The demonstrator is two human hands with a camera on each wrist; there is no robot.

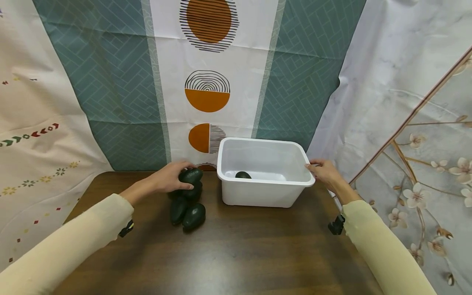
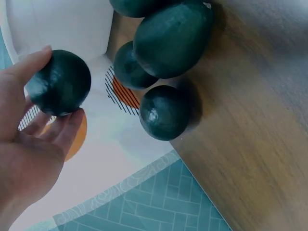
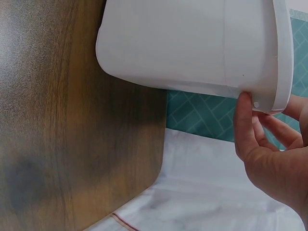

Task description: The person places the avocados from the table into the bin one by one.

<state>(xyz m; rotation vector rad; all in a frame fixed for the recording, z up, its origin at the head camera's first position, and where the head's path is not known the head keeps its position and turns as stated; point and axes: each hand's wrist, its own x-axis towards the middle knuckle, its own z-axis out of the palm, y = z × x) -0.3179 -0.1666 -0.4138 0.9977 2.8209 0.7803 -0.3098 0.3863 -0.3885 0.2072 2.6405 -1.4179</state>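
Wrapping a half-open grip around a dark green avocado (image 1: pixel 191 175), the left hand (image 1: pixel 171 177) is hovering by the other avocados (image 1: pixel 194 216) bunching up on the table (image 1: pixel 221 254). Next over, a white plastic bin (image 1: pixel 254 194) is holding one more avocado (image 1: pixel 243 175), and the right hand (image 1: pixel 325 173) is pinching its right rim, grip nearly closed.

Dark avocado (image 2: pixel 67 79) in left fingers (image 2: pixel 70 130), avocado cluster (image 1: pixel 194 216) nearby, upright white bin (image 1: pixel 258 196) in right fingers (image 3: pixel 244 118), single avocado (image 1: pixel 243 175) inside
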